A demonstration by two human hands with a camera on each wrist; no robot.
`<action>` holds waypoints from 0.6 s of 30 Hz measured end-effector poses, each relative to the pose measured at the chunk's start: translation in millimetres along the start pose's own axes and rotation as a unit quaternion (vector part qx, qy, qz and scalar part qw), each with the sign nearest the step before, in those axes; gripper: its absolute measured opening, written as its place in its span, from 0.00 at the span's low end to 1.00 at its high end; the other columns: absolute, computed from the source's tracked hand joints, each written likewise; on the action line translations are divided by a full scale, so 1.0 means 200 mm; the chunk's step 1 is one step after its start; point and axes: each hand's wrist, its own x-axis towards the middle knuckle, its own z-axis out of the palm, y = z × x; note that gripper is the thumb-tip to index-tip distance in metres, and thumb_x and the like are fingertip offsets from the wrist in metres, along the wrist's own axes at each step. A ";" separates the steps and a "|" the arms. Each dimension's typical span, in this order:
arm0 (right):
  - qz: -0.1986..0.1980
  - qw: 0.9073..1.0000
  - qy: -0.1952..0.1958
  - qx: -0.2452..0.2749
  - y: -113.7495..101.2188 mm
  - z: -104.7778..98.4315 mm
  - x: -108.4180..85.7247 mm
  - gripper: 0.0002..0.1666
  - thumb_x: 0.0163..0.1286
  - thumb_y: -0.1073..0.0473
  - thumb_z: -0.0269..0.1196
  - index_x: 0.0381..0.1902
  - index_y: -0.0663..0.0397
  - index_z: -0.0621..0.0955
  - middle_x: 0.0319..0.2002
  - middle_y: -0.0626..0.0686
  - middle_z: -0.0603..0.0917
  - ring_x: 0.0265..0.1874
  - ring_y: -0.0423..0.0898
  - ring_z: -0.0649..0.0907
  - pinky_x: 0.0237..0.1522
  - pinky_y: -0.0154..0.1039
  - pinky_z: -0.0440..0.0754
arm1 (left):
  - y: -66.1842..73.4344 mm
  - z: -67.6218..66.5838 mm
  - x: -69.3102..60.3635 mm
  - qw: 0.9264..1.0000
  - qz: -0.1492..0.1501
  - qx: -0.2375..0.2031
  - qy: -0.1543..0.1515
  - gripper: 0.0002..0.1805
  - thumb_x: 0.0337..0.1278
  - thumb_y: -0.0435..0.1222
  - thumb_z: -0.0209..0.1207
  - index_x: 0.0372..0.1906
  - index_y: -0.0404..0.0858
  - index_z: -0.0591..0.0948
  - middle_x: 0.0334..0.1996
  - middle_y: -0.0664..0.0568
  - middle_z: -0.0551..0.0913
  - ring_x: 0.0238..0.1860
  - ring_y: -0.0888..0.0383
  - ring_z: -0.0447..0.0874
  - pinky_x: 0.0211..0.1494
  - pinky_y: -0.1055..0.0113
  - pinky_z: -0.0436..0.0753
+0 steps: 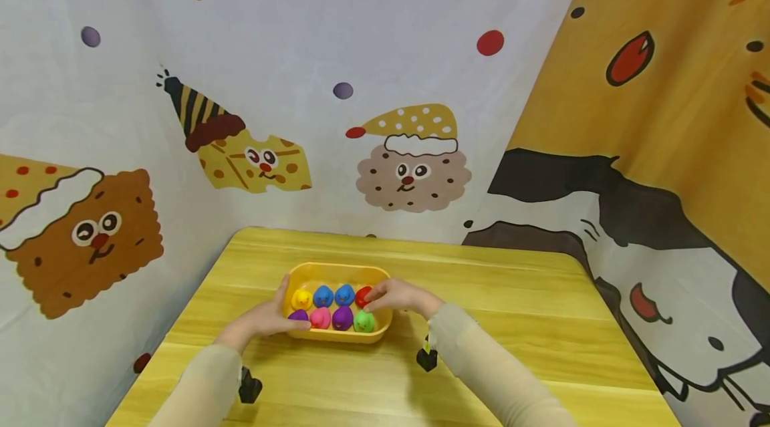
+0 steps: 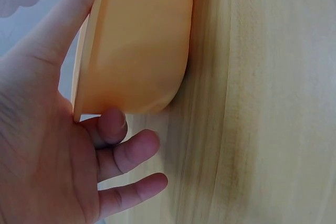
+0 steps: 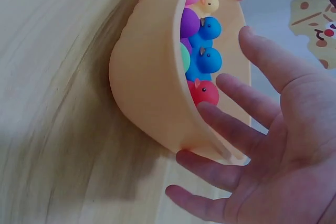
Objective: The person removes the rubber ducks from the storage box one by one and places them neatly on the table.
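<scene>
No text, brand or number can be read in any view. In the head view, a small yellow patch [image 1: 428, 346] on the black device [image 1: 427, 360], about four o'clock from the yellow tray [image 1: 339, 338], is too small to make out.

Your left sleeve [image 1: 198, 383] and right sleeve [image 1: 490, 363], low in the head view, are plain cream cloth. Near the cuffs you have small, angular black blocks: a left block [image 1: 249, 387] and a right block [image 1: 427, 359] with a yellow mark [image 1: 427, 346].
</scene>
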 end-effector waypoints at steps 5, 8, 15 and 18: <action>0.024 1.000 0.000 -0.015 -0.01 0.02 -0.01 0.24 0.63 0.47 0.67 0.55 0.51 0.83 0.52 0.49 0.82 0.54 0.51 0.78 0.54 0.57 0.73 | 0.00 0.00 0.01 1.000 -0.015 -0.014 0.001 0.72 0.43 0.57 0.71 0.76 0.41 0.28 0.46 0.37 0.79 0.18 0.54 0.67 0.27 0.60 0.75; 0.034 0.999 0.000 -0.017 -0.02 0.04 0.00 0.24 0.62 0.48 0.68 0.53 0.50 0.84 0.52 0.49 0.82 0.54 0.52 0.78 0.54 0.59 0.72 | 0.00 0.01 0.01 1.000 -0.015 -0.018 0.005 0.72 0.43 0.56 0.71 0.76 0.41 0.28 0.42 0.39 0.79 0.17 0.55 0.66 0.27 0.61 0.75; 0.038 0.999 -0.002 -0.007 -0.02 0.06 0.02 0.21 0.63 0.51 0.68 0.52 0.53 0.85 0.53 0.51 0.82 0.56 0.53 0.76 0.61 0.57 0.67 | 0.01 0.01 0.01 1.000 -0.013 -0.026 0.002 0.72 0.44 0.56 0.71 0.76 0.40 0.29 0.49 0.33 0.77 0.18 0.55 0.67 0.27 0.61 0.76; 0.047 0.999 0.002 0.000 -0.02 0.07 0.03 0.20 0.63 0.52 0.69 0.51 0.53 0.85 0.53 0.51 0.82 0.57 0.55 0.76 0.60 0.61 0.67 | 0.01 0.01 0.01 0.999 -0.016 -0.028 0.002 0.72 0.44 0.56 0.71 0.76 0.41 0.29 0.51 0.32 0.76 0.18 0.54 0.68 0.28 0.60 0.76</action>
